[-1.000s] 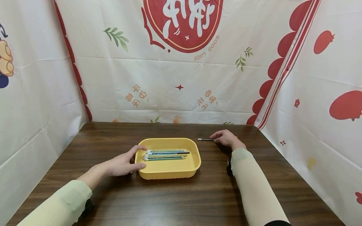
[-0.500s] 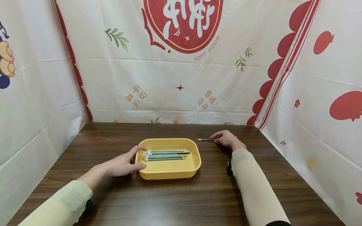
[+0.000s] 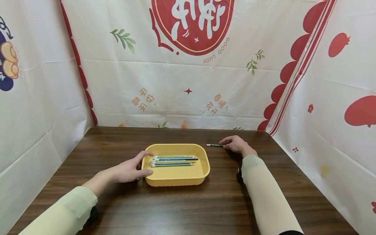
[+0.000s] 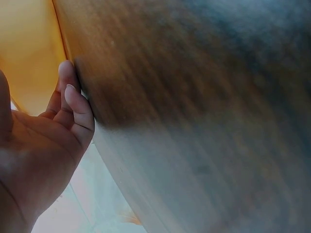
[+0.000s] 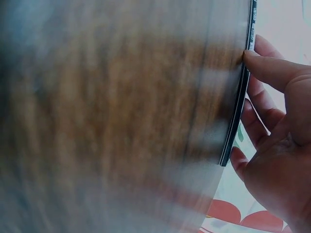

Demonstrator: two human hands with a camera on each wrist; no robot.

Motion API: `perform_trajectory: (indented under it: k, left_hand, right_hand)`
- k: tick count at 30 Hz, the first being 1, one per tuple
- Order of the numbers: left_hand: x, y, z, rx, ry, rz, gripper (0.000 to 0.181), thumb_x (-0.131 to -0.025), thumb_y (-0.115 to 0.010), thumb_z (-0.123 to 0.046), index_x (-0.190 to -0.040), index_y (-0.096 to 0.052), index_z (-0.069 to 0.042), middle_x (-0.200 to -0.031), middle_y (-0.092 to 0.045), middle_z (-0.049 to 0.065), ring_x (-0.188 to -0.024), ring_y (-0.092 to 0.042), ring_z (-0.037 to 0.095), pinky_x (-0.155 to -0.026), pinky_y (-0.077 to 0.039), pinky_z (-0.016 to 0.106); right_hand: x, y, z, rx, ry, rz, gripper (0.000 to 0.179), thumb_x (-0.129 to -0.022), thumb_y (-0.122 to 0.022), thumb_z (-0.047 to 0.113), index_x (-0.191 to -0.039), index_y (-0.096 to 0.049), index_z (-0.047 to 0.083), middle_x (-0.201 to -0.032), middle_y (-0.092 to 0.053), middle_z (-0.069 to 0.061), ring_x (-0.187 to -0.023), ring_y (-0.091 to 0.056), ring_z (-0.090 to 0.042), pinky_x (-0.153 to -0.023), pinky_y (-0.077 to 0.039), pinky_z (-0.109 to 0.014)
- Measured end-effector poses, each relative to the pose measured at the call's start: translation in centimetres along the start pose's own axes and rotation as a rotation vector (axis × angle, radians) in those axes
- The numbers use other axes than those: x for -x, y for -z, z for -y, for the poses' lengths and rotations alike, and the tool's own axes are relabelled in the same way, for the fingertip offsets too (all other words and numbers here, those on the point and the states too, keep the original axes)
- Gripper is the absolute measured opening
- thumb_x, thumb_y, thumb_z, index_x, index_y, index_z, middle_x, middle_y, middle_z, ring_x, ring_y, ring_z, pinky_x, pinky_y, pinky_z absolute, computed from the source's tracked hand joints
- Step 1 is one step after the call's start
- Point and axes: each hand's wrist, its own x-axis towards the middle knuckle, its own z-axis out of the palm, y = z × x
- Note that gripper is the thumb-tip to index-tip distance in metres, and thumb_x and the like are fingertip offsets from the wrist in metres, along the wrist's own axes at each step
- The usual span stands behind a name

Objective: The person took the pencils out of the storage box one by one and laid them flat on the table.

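A yellow plastic tray (image 3: 177, 182) stands on the table, with several pencils (image 3: 172, 165) lying side by side in it. My left hand (image 3: 125, 170) holds the tray's left end, thumb and index finger over the rim; in the left wrist view the other fingers (image 4: 82, 114) curl against its outer side. Right of the tray, my right hand (image 3: 235, 144) pinches a single pencil (image 3: 213, 145) low over the table. From the right wrist, the dark pencil (image 5: 236, 114) shows white print near its upper end, and the thumb (image 5: 269, 68) presses it against a finger behind.
The dark wood-grain table (image 3: 188, 209) reaches back to a white printed cloth (image 3: 173, 78). More cloth hangs along the left and right sides. Bare tabletop lies in front of the tray and between it and my right hand.
The pencil at my right hand shows a whiter, dark-marked side where it looked mostly black before, so it has turned. Both hands and the tray keep their places; the head view shifts slightly.
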Motion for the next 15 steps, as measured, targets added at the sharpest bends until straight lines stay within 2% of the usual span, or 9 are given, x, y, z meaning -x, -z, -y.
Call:
perform_trajectory:
  k: [4,10,13,15]
  left_hand:
    - [-0.1,0.0,0.0,0.001,-0.004,-0.001,0.073,-0.104,-0.073,-0.055,-0.161,-0.034,-0.030,-0.139,-0.055,0.018,-0.109,-0.060,0.029,-0.088,-0.045,0.043]
    - [-0.1,-0.1,0.1,0.007,-0.007,-0.001,0.073,-0.104,-0.073,-0.054,-0.161,-0.034,-0.030,-0.141,-0.054,0.019,-0.112,-0.060,0.030,-0.089,-0.046,0.043]
    - [-0.1,0.0,0.0,0.001,-0.009,-0.004,0.073,-0.104,-0.073,-0.054,-0.161,-0.034,-0.029,-0.140,-0.055,0.019,-0.109,-0.060,0.028,-0.088,-0.046,0.042]
    - [0.0,0.1,0.0,-0.001,-0.011,-0.004,0.073,-0.104,-0.073,-0.053,-0.160,-0.034,-0.029,-0.138,-0.056,0.019,-0.105,-0.061,0.027,-0.087,-0.047,0.042]
  right_hand:
    - [0.2,0.2,0.1,0.013,0.000,-0.012,0.027,-0.105,-0.068,0.013,-0.129,-0.080,0.016,-0.129,-0.079,-0.012,-0.141,-0.059,-0.045,-0.118,0.002,-0.091]
    - [0.9,0.9,0.8,0.023,0.016,-0.032,0.031,-0.107,-0.066,0.014,-0.136,-0.077,0.017,-0.136,-0.075,-0.017,-0.140,-0.060,-0.045,-0.118,0.000,-0.091]
    - [1.2,1.3,1.3,-0.010,0.039,-0.059,0.033,-0.109,-0.064,0.012,-0.141,-0.073,0.013,-0.142,-0.070,-0.023,-0.138,-0.061,-0.044,-0.124,-0.021,-0.081]
    - [1.3,1.5,1.7,-0.037,0.061,-0.082,0.034,-0.110,-0.064,0.010,-0.143,-0.071,0.010,-0.144,-0.067,-0.025,-0.134,-0.062,-0.043,-0.121,-0.039,-0.070]
